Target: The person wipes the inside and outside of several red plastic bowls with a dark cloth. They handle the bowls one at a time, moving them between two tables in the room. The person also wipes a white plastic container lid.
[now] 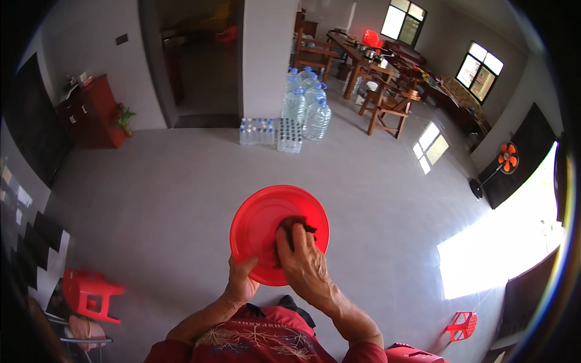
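A round red plastic basin (257,221) is held up in front of my body, its inside facing me. My left hand (242,279) grips its lower left rim, the thumb over the edge and the other fingers hidden behind. Inside the basin, toward its right side, my right hand (302,263) presses a crumpled dark brown cloth (295,222) against the surface. The fingers are bent over the cloth and cover much of it.
Large water bottles (315,112) and packs of small bottles (257,131) stand by the pillar. Red stools (91,296) are at lower left and right (463,327). A wooden chair (387,109), an orange-bladed fan (507,158) and a reddish cabinet (94,118) stand farther off.
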Demonstrator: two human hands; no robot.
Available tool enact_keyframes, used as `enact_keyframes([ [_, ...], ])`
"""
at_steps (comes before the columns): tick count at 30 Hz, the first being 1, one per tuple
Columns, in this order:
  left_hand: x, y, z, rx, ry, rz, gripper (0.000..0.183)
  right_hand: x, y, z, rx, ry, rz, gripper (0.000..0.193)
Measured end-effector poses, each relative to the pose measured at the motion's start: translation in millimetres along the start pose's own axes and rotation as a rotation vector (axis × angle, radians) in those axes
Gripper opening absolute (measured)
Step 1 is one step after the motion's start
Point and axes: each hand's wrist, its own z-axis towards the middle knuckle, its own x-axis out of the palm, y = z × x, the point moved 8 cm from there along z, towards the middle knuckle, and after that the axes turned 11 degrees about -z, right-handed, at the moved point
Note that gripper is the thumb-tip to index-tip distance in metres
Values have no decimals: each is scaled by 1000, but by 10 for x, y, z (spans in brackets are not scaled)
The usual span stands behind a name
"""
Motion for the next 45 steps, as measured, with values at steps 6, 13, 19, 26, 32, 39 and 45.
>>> enact_keyframes([
  [6,354,973,520,-164,20,-69,55,-105,-897,-65,-135,-112,170,46],
  [13,666,1724,1157,-249,90,-17,59,-131,-2044,-4,207,-138,-34,47],
  [19,541,2302,1795,-415,11,38,56,142,-2473,348,116,-88,270,43],
  [26,983,2348,2671,-464,116,114,51,151,-3397,1012,355,-148,25,37],
  [32,1025,2512,3485,-379,131,188,50,556,-4011,1308,420,-84,77,33],
  [39,1153,3138,4286,-366,96,226,48,727,-4719,1775,222,-76,374,36],
  [45,1532,3918,4892,-420,51,157,50,618,-6077,2124,206,-176,164,34],
])
